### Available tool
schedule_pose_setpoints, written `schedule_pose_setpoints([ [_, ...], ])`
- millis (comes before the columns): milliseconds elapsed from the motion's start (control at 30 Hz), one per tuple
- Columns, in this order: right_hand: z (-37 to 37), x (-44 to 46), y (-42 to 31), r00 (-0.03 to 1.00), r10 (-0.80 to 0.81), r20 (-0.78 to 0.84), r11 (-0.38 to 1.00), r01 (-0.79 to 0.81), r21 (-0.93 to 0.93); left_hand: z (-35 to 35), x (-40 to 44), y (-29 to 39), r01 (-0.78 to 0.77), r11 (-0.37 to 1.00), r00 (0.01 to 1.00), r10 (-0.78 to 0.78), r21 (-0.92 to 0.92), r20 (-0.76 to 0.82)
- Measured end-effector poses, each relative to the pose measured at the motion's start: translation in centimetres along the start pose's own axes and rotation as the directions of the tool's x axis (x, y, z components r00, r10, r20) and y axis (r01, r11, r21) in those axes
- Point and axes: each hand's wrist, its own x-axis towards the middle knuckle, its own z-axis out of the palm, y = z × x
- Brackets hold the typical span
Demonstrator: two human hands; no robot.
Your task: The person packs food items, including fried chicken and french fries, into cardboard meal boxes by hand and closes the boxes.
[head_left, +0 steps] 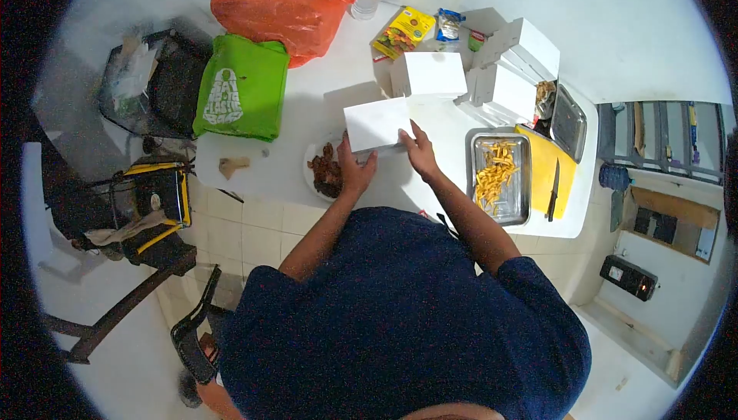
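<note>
A white box (377, 124) is sitting between the person's two hands, above the near side of the table (453, 135) and just beside the plate (315, 189) of dark, cooked pieces (327, 176). The left hand (356, 170) is bracing the near left corner, its fingers lying along the side and its thumb standing apart; the right hand (419, 153) is pinching the near right corner between thumb and fingers. How far the fingertips are reaching underneath is hidden.

For a sound hold, both hands are best sharing the load evenly — fingers supporting from below, thumbs only steadying, since thin card is likely to buckle under a hard squeeze. The box is looking slightly turned, so keeping its base level matters; whether anything is lying inside cannot be told. The left wrist is passing close to the plate, and keeping the forearm raised would spare the food a knock.

Farther out, another white box (432, 75) is standing just beyond — any swing forward calls for care there. To the right, a metal tray (513, 215) is holding fries (496, 178), and a knife (553, 201) is lying on a yellow board (567, 174), well apart from both hands. A green bag (242, 93) is resting on the left.
</note>
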Motion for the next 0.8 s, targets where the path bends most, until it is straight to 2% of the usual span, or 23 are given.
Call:
schedule_pose_setpoints([
  [33, 0.6, 0.2, -0.1, 0.999, -0.036, -0.028, 0.995, 0.033, -0.09, -0.6, 0.2, -0.2, -0.017, 1.0, 0.999, 0.017, 0.005, -0.044],
  [167, 2.9, 2.0, -3.4, 0.998, -0.031, 0.059, 0.999, 0.032, -0.007, -3.0, 2.1, 0.4, 0.013, 1.0, 0.988, -0.017, -0.025, -0.155],
  [267, 5.4, 5.0, -2.6, 0.993, -0.107, 0.052, 0.994, 0.106, 0.02, -4.4, 5.3, -1.9, 0.01, 0.998, 0.98, -0.022, -0.064, -0.196],
  [300, 5.7, 5.3, -4.3, 0.997, -0.033, 0.073, 0.993, 0.025, 0.114, -4.9, 6.5, -2.2, -0.041, 0.999, 0.975, 0.039, -0.002, -0.221],
  [400, 7.7, 9.4, -2.9, 0.998, -0.058, -0.007, 0.987, 0.059, 0.146, -5.8, 10.1, -3.0, 0.04, 0.953, 0.964, -0.116, -0.302, -0.238],
  [433, 7.7, 9.9, -3.7, 0.999, 0.037, 0.006, 0.978, -0.038, 0.204, -6.5, 10.7, -2.5, 0.145, 0.888, 0.952, -0.245, -0.436, -0.182],
  [533, 8.0, 11.3, -5.8, 0.971, 0.236, 0.019, 0.919, -0.23, 0.322, -7.1, 11.9, -4.5, 0.226, 0.734, 0.915, -0.386, -0.641, -0.119],
  [633, 8.1, 12.6, -6.4, 0.966, 0.255, 0.045, 0.875, -0.251, 0.414, -6.9, 11.4, -5.9, 0.242, 0.789, 0.906, -0.392, -0.565, -0.158],
  [733, 9.0, 14.9, -4.8, 0.984, 0.173, -0.036, 0.893, -0.141, 0.427, -6.0, 10.2, -6.5, 0.248, 0.729, 0.89, -0.432, -0.638, -0.147],
  [800, 9.7, 16.3, -3.2, 0.98, 0.172, -0.096, 0.907, -0.119, 0.405, -5.6, 10.0, -6.9, 0.26, 0.73, 0.889, -0.436, -0.632, -0.138],
])
